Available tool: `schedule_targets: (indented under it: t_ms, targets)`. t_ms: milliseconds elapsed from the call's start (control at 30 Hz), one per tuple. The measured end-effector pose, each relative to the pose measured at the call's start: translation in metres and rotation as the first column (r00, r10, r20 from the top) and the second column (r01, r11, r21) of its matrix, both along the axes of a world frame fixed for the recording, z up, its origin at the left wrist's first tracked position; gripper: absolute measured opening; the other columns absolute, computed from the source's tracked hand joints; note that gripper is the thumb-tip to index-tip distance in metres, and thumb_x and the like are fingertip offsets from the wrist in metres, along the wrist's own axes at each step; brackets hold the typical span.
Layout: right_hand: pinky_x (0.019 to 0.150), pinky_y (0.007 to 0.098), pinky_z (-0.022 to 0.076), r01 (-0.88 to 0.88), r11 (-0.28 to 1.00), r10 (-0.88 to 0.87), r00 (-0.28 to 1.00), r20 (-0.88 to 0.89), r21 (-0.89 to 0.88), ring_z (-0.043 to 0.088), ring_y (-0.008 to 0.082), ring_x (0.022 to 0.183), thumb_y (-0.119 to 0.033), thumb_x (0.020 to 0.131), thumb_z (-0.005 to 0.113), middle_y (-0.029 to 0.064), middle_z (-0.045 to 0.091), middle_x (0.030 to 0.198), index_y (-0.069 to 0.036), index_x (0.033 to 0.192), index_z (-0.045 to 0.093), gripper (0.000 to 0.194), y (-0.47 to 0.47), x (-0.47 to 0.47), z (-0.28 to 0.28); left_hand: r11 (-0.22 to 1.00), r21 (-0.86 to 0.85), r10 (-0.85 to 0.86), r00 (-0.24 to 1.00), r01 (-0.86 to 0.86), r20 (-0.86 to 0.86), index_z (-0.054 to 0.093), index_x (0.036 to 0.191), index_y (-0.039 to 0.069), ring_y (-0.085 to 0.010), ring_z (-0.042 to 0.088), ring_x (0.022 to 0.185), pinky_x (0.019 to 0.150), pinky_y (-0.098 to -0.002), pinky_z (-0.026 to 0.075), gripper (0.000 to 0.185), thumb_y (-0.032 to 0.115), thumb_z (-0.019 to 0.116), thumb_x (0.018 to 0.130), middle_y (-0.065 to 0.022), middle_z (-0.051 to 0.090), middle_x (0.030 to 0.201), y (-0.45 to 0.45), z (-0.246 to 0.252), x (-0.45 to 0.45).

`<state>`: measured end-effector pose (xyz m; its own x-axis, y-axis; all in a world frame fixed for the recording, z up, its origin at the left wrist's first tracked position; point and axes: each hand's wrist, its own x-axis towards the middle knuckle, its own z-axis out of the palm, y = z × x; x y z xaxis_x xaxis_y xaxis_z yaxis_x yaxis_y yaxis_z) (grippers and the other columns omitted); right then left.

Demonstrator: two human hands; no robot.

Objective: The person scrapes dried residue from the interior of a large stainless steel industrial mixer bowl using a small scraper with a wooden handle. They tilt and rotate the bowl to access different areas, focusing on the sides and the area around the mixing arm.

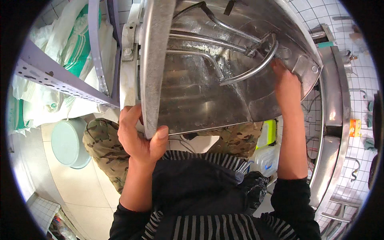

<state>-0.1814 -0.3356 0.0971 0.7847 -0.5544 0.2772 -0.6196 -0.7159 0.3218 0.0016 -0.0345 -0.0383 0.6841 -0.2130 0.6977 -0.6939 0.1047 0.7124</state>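
Before me is a tipped stainless-steel tub (pixel 195 111), apparently of a dough mixer, with its opening towards me. A bent metal mixing bar (pixel 210 41) crosses its inside. White powdery residue (pixel 223 55) clings to the wall behind the bar. My left hand (pixel 139 138) grips the lower corner of the tub's left rim, thumb in front and fingers around the outer side. Inside the tub at the right, my right hand (pixel 287 84) is against or close to the wall, just below the curved end of the bar. Its fingertips are partly hidden, and whether they hold anything is unclear.
A slotted metal rack (pixel 64 85) with white and green sacks (pixel 81 45) stands at left, above a pale green round bucket (pixel 67 144). Right of my legs are a clear lidded plastic box (pixel 265 160) and a black plastic bag (pixel 256 189). A stainless-steel counter (pixel 325 168) runs along the right.
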Motion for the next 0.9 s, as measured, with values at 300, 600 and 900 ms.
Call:
schedule_targets:
  t_ms: [300, 600, 900]
  targets:
    - [0.073, 0.0530, 0.0551, 0.033, 0.963, -0.002, 0.993, -0.117, 0.268, 0.068, 0.0424, 0.084, -0.008, 0.094, 0.052, 0.0197, 0.070, 0.089, -0.009, 0.109, 0.067, 0.021, 0.022, -0.007, 0.022, 0.999, 0.031, -0.028, 0.997, 0.030, -0.070, 0.050, 0.121, -0.009, -0.0249, 0.057, 0.082, 0.072, -0.0352, 0.047, 0.068, 0.049, 0.068, 0.091, -0.0193, 0.060, 0.101, 0.007, -0.006, -0.005]
    - [0.070, 0.0560, 0.0542, 0.139, 0.968, -0.185, 0.957, 0.223, 0.207, 0.068, 0.0439, 0.080, -0.009, 0.097, 0.048, 0.0274, 0.069, 0.086, -0.008, 0.120, 0.056, 0.024, 0.018, -0.006, -0.021, 0.997, 0.069, 0.043, 0.969, -0.027, -0.243, 0.043, 0.134, -0.009, -0.0235, 0.054, 0.111, 0.095, -0.0353, 0.044, 0.086, 0.064, 0.061, 0.090, -0.0150, 0.055, 0.124, 0.012, -0.011, -0.015]
    - [0.067, 0.0535, 0.0569, 0.216, 0.895, -0.300, 0.939, 0.168, 0.391, 0.069, 0.0455, 0.075, -0.005, 0.092, 0.050, 0.0277, 0.068, 0.078, 0.002, 0.132, 0.053, 0.041, 0.041, -0.030, -0.028, 0.997, -0.067, -0.048, 0.951, 0.029, -0.304, 0.032, 0.146, -0.009, -0.0311, 0.050, 0.124, 0.105, -0.0406, 0.042, 0.072, 0.037, 0.055, 0.096, -0.0227, 0.047, 0.141, 0.009, -0.009, -0.011]
